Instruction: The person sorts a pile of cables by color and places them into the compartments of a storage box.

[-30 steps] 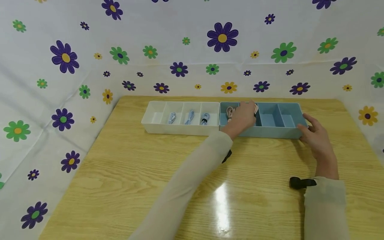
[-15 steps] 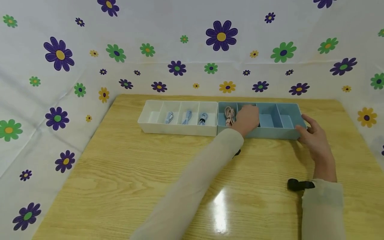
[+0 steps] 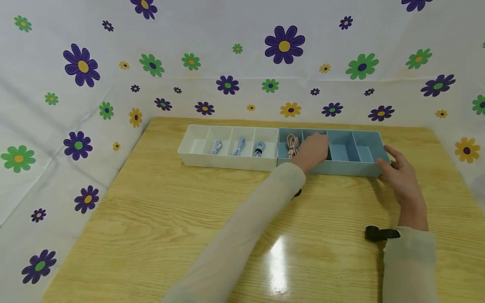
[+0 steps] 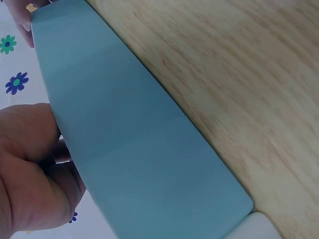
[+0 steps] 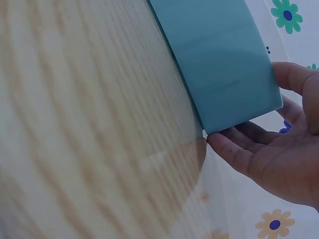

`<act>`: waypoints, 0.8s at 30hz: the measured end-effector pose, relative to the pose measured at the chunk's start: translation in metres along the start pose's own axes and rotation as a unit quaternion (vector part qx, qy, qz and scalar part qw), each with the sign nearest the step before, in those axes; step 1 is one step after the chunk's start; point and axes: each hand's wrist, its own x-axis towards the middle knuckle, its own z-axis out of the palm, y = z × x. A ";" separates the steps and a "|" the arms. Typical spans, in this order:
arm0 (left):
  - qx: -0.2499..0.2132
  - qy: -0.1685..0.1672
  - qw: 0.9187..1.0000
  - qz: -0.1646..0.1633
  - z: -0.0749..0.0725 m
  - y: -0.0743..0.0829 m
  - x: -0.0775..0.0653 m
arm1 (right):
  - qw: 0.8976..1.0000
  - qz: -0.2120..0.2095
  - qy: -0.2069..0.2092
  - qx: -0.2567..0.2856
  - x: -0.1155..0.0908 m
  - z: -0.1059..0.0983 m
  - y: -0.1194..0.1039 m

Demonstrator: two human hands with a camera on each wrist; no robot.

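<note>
A blue divided storage box [image 3: 341, 169] stands end to end with a white one [image 3: 227, 162] at the back of the table. My left hand [image 3: 312, 149] reaches down into the blue box's second compartment from the left. Its thumb and curled fingers pinch a bundled pink cable, mostly hidden by the hand and the wall. In the left wrist view the hand [image 4: 35, 169] bends over the rim. Another coiled pink cable [image 3: 291, 145] lies in the compartment to its left. My right hand [image 3: 401, 174] grips the box's right end, fingers [image 5: 234, 152] against the end wall.
Light blue coiled cables [image 3: 239, 146] lie in three of the white box's compartments, one with a black strap. The wooden table [image 3: 151, 210] extends in front of both boxes. A flower-patterned cloth [image 3: 235, 67] hangs close behind them.
My left hand has moved slightly right and down into the second compartment, and the pink cable seen beside its fingers has gone out of sight. The right hand keeps its hold on the box end.
</note>
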 end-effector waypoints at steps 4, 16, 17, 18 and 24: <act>-0.001 -0.017 1.000 0.000 -0.001 0.002 0.003 | 1.000 -0.003 0.004 0.005 0.001 -0.002 0.000; -0.094 -0.008 0.995 0.032 -0.016 -0.001 -0.015 | 1.000 0.005 0.008 -0.008 0.004 -0.014 0.006; -0.113 0.005 0.993 0.043 -0.017 -0.004 -0.019 | 1.000 0.004 0.009 -0.009 0.003 -0.014 0.006; -0.134 0.020 0.989 0.051 -0.018 -0.007 -0.022 | 1.000 0.002 0.009 -0.010 0.003 -0.015 0.007; -0.229 0.075 0.967 0.088 -0.023 -0.041 -0.045 | 0.999 -0.005 0.013 -0.031 0.004 -0.013 0.005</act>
